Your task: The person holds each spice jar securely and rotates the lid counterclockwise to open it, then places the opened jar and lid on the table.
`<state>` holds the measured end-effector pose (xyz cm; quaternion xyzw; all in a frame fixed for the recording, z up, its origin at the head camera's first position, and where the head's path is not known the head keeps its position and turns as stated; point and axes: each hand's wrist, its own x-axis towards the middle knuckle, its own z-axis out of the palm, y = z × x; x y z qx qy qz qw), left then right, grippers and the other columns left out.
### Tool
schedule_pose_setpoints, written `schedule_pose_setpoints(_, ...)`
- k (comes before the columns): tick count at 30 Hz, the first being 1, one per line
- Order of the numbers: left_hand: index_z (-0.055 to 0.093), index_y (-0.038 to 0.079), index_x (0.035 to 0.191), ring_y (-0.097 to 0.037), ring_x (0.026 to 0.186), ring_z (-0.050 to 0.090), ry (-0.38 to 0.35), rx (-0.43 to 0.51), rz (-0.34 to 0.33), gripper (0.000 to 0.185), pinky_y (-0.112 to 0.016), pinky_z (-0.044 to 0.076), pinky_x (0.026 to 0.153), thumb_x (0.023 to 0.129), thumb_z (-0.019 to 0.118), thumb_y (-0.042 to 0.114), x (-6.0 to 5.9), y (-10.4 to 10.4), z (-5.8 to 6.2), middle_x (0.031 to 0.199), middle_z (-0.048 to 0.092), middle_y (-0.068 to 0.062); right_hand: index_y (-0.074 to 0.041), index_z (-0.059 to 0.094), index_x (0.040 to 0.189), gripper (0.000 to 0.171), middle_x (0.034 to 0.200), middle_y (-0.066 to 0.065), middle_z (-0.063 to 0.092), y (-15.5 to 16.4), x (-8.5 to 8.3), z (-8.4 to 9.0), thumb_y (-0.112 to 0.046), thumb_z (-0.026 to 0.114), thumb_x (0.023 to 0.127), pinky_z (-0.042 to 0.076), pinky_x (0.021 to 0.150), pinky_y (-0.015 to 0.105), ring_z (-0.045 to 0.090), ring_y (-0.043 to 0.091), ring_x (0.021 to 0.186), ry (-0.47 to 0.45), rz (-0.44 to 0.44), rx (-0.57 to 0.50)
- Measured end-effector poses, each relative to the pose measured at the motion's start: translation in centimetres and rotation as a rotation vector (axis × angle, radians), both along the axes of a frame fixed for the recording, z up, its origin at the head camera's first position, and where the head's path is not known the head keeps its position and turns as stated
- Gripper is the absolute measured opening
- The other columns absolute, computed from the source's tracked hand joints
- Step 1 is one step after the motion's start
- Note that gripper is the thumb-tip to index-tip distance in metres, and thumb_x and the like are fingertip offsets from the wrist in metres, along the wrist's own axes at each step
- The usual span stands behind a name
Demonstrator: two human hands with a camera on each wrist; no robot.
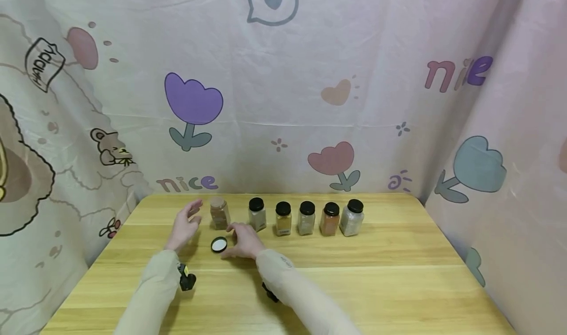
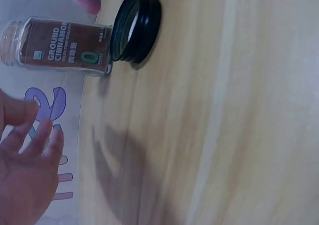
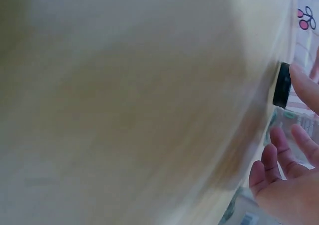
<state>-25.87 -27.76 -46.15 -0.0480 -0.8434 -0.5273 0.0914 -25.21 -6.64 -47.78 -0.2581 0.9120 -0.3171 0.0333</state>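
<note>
A glass jar of ground cinnamon stands uncapped at the left end of the row of jars. In front of it a black lid lies on the table with its white inside facing up. My left hand hovers left of the jar, its fingers spread and holding nothing. My right hand is just right of the lid, with loosely bent fingers apart from each other. In the right wrist view the thumb overlaps the edge of the lid.
Right of the cinnamon stand several black-capped spice jars in a row: a pale one, a yellow one, another pale one, an orange-brown one and a white one. A printed curtain hangs behind the wooden table.
</note>
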Motion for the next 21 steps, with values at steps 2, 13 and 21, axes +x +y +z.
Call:
schedule_pose_setpoints(2,0.031,-0.011,0.149,-0.049,0.14,0.037,0.004,0.01,0.069,0.058,-0.057,0.033,0.121,0.092,0.035,-0.017,0.2,0.3,-0.1,0.15,0.038,-0.034,-0.012,0.063,0.123,0.06,0.1,0.003,0.067,0.7,0.2,0.2,-0.03,0.091,0.074,0.048,0.079,0.018,0.057,0.009,0.087,-0.007,0.019,-0.006)
schedule_pose_setpoints(13,0.056,-0.006,0.128,-0.031,0.1,0.049,0.183,0.048,0.541,0.056,-0.03,0.036,0.083,0.077,0.036,-0.015,1.0,3.2,-0.3,0.112,0.058,-0.022,-0.008,0.063,0.122,0.047,0.108,0.01,0.065,4.6,1.2,0.7,-0.024,0.084,0.083,0.049,0.077,0.021,0.06,0.017,0.093,-0.138,0.099,-0.141)
schedule_pose_setpoints(21,0.058,-0.004,0.119,-0.025,0.095,0.043,0.299,0.101,0.648,0.039,-0.031,0.031,0.087,0.082,0.047,-0.009,1.8,5.0,-0.2,0.104,0.054,-0.017,-0.003,0.064,0.123,0.045,0.11,0.017,0.066,7.9,1.7,0.8,-0.021,0.08,0.086,0.043,0.07,0.019,0.056,0.022,0.084,-0.085,0.104,-0.258)
